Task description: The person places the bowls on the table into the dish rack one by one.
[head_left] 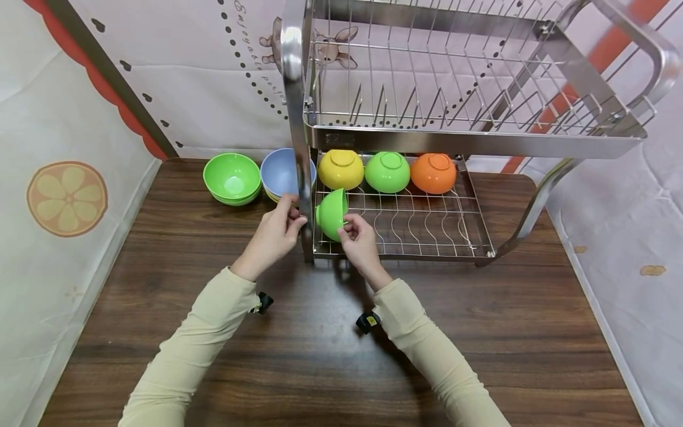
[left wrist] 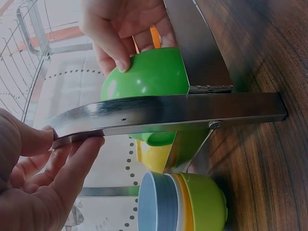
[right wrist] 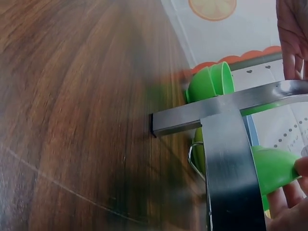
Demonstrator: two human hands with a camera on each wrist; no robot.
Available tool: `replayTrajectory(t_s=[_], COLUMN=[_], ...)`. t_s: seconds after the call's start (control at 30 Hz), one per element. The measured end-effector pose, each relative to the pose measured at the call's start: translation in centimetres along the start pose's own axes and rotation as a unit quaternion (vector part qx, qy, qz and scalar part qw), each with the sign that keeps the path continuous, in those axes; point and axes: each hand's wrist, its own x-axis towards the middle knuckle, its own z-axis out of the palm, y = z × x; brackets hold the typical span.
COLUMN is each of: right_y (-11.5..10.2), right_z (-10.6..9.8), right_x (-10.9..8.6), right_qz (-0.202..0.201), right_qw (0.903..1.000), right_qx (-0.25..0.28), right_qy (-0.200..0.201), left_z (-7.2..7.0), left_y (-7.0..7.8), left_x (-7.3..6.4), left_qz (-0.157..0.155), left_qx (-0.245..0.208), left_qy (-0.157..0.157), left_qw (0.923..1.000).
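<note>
My right hand [head_left: 361, 242] pinches the rim of a green bowl [head_left: 331, 214], which is tipped on its side at the front left of the dish rack's lower shelf. Its opening faces right and its base faces the rack's left post [head_left: 306, 228]. My left hand [head_left: 273, 236] grips that metal post, thumb on one side and fingers on the other, as the left wrist view shows. Behind the held bowl, a yellow bowl [head_left: 340, 169], another green bowl [head_left: 388, 172] and an orange bowl [head_left: 433, 174] stand in a row with their bases showing.
Left of the rack, nested green bowls [head_left: 232, 178] sit on the wooden table [head_left: 315, 356]. Beside them is a stack topped by a blue bowl [head_left: 279, 170], partly hidden by the post. The rack's upper wire tier [head_left: 469, 142] overhangs the lower shelf.
</note>
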Motion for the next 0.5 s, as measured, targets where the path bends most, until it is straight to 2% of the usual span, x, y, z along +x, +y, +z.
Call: replayTrajectory(t_s=[0.17,0.3,0.4,0.5], right_y=[0.3,0.1,-0.6,-1.4], right_z=[-1.2,-3.3,-5.5,-7.8], right_x=[-0.1,-0.4,-0.9,-1.5], right_qz=[-0.031,-0.081,-0.113,-0.135], right_qw=[0.9981,0.9949,0.9923,0.9905], right_qx=[-0.032,-0.015,-0.002,0.002], right_qy=[-0.043,-0.057,-0.051,-0.026], left_z=[0.0,0.0,-0.1,0.0], left_y=[0.0,0.0,0.1,0.1], left_x=[0.0,0.0,0.0,0.0], left_qz=[-0.002,-0.001,-0.001,0.000], left_qx=[-0.001,0.000,-0.001,-0.002], left_qy=[-0.001,-0.002,-0.002,-0.002], left_qw=[1.0000,1.0000,1.0000,1.0000])
